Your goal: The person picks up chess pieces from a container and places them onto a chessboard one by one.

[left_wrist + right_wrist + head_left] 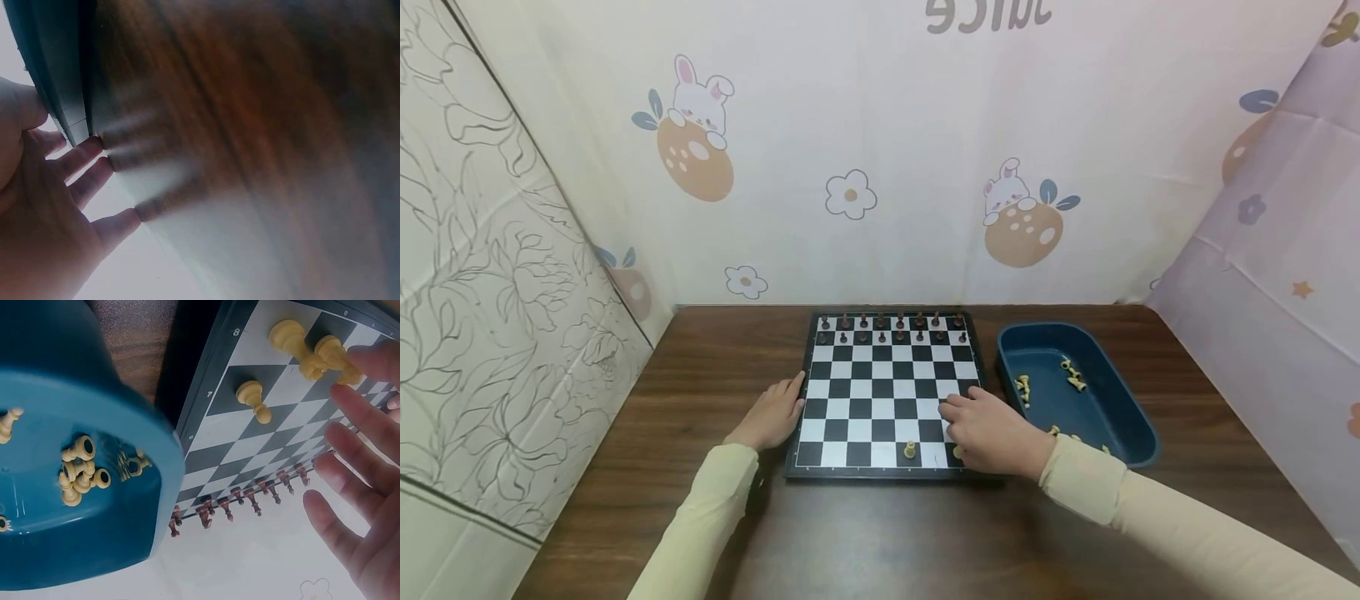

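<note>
A black-and-white chessboard (pixel 861 367) lies on the table, with dark red chessmen (pixel 881 322) in two rows at its far end. My left hand (pixel 773 412) rests against the board's left edge, its fingers (pixel 84 181) nearly straight. Over the near right corner, my right hand (pixel 988 429) pinches the top of a pale yellow chess piece (pixel 330 349) between thumb and index finger; the other fingers spread. Beside that piece stands another yellow piece (pixel 287 336), and a yellow pawn (pixel 251 394) is one row farther in. One more yellow piece (pixel 910 450) stands on the near row.
A blue tray (pixel 1123 400) holding several loose yellow chessmen (pixel 81 472) sits close to the board's right side. The brown wooden table (pixel 700 358) ends at a printed curtain (pixel 910 125) behind, and a patterned panel (pixel 497 250) rises at left.
</note>
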Tool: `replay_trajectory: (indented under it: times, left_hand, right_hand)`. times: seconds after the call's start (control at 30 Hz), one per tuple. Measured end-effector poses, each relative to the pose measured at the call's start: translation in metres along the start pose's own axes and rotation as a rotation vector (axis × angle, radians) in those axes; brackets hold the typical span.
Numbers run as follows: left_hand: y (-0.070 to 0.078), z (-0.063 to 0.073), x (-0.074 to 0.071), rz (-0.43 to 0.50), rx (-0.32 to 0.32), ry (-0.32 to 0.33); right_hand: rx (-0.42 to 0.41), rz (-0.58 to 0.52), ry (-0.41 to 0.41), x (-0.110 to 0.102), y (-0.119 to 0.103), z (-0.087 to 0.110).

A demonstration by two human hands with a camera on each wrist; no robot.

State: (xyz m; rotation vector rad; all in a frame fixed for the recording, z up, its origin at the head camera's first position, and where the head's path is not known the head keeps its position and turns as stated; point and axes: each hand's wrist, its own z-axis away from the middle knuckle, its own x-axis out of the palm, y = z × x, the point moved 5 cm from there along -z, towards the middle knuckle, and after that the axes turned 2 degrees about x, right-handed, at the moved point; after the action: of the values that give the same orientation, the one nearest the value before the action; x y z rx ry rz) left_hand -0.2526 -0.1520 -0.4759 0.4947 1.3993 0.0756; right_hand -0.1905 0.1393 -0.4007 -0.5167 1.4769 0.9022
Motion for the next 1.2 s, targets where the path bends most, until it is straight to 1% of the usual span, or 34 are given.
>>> replay_trajectory:
  times: [0.17,0.37,0.47,0.6,0.8,0.97,1.07,1.2]
  left_hand:
    - [0.000,0.000,0.000,-0.002,0.012,0.001]
    - [-0.003,0.002,-0.001,-0.006,0.022,0.017]
    - [-0.003,0.002,-0.001,-0.003,0.029,0.014]
    - [-0.001,0.002,0.000,-0.003,0.023,0.008]
    - [0.000,0.002,0.000,-0.004,0.020,0.009]
    - [-0.001,0.002,0.001,-0.003,0.022,0.003]
    - [0.000,0.002,0.000,-0.004,0.022,0.001]
    - [0.001,0.002,-0.002,0.001,0.019,-0.002]
  right_hand:
    - [0.008,0.008,0.011,-0.003,0.004,0.003]
    - [-0.003,0.039,0.019,-0.007,0.007,0.007]
    - [0.011,0.037,0.023,-0.009,0.012,0.011]
    - [0.036,0.026,0.061,-0.015,0.021,0.017]
    - [0.077,0.034,0.149,-0.027,0.044,0.027]
    - [0.103,0.065,0.245,-0.038,0.069,0.042]
    - [0.101,0.085,0.283,-0.039,0.083,0.051]
    - [0.115,0.091,0.297,-0.035,0.099,0.062]
